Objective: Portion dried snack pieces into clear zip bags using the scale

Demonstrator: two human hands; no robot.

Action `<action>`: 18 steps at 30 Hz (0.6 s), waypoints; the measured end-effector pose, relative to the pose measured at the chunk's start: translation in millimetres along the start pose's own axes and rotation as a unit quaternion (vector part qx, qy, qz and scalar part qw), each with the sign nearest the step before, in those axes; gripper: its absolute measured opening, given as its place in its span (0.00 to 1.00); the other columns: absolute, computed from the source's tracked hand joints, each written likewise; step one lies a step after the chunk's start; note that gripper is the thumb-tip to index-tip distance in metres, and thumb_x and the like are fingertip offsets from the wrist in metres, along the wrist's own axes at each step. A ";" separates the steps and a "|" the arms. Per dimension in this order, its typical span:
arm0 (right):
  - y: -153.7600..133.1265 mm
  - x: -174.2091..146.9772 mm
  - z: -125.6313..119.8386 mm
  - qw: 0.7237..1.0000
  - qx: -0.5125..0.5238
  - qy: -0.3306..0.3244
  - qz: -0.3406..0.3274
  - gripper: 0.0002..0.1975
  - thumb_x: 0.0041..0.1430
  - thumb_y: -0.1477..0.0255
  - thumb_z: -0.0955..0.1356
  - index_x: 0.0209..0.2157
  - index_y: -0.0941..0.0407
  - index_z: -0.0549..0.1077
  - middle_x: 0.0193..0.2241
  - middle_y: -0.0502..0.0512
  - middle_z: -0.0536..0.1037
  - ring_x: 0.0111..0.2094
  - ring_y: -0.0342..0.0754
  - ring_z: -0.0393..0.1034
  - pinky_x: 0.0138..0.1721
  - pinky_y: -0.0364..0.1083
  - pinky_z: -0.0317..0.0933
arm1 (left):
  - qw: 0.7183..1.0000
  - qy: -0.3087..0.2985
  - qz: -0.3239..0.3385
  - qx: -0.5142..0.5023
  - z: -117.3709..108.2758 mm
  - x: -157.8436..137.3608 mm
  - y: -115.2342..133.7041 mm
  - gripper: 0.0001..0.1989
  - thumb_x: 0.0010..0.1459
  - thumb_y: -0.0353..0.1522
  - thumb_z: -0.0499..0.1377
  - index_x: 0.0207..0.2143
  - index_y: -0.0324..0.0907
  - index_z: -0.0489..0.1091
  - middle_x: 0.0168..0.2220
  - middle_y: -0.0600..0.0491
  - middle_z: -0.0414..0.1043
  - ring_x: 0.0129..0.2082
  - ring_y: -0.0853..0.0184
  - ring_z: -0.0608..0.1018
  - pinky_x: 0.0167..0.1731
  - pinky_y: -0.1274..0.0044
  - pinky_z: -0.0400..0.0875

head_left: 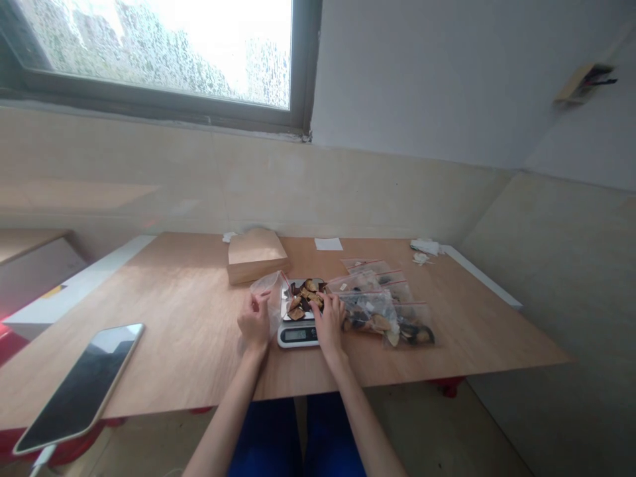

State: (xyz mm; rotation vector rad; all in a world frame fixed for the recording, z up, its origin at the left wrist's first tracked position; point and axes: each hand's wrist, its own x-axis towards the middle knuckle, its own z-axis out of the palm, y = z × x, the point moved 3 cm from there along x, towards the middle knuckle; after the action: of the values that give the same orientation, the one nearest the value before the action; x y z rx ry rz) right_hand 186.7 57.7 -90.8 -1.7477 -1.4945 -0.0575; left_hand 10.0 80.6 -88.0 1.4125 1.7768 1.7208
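A white digital scale (297, 336) stands in front of me on the table, its small display facing me. A pile of dried brown slices (303, 298), some curled and dark-edged, lies on its metal plate. To the left of the plate, my left hand (255, 319) is closed on a clear zip bag (273, 308) with a red seal line. My right hand (328, 318) reaches over the right side of the pile, thumb and fingers curled around slices there; its fingertips are partly hidden among them.
Several filled clear zip bags (370, 311) overlap right of the scale. Behind it sits a brown paper stack (257, 257), with a white paper (328, 244) beside it. A charging phone (82, 384) lies front left. White scraps (424, 249) lie at the back right.
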 end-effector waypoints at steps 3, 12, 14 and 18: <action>1.0 0.7 1.8 1.000 0.021 0.011 0.006 0.14 0.61 0.66 0.61 0.42 0.57 0.72 0.38 0.61 0.71 0.41 0.55 0.63 0.42 0.52 0.57 | 1.000 0.004 0.009 -0.003 0.4 -1.8 0.0 0.13 0.57 0.40 0.47 0.25 0.44 0.63 0.30 0.51 0.76 0.30 0.65 0.78 0.29 0.76 0.69; 9.4 8.5 -3.3 0.983 0.182 0.034 0.015 0.12 0.60 0.71 0.59 0.38 0.58 0.73 0.35 0.59 0.71 0.38 0.51 0.68 0.43 0.49 0.60 | 0.999 -0.012 -0.030 -0.032 3.2 -3.7 -7.4 0.12 0.58 0.39 0.47 0.30 0.44 0.67 0.34 0.50 0.78 0.32 0.63 0.79 0.29 0.76 0.70; 10.1 11.6 -5.8 0.978 0.206 0.033 0.027 0.12 0.60 0.71 0.60 0.36 0.58 0.73 0.34 0.60 0.71 0.37 0.50 0.69 0.42 0.49 0.61 | 0.999 -0.012 -0.032 -0.026 2.7 -3.7 -7.6 0.13 0.58 0.39 0.47 0.30 0.44 0.68 0.33 0.50 0.78 0.32 0.63 0.79 0.29 0.75 0.70; 5.5 19.9 -13.8 0.967 0.240 0.048 0.069 0.11 0.57 0.70 0.62 0.35 0.60 0.74 0.34 0.61 0.72 0.37 0.51 0.69 0.42 0.49 0.62 | 0.999 -0.012 -0.028 -0.011 2.2 -3.5 -7.2 0.13 0.57 0.39 0.46 0.32 0.44 0.68 0.33 0.50 0.78 0.32 0.62 0.79 0.31 0.74 0.70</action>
State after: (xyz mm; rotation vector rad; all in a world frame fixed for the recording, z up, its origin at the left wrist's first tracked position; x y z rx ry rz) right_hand 203.4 65.7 -74.3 -1.4258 -1.1899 0.2689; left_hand 10.2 80.6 -96.3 1.3552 1.7619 1.6822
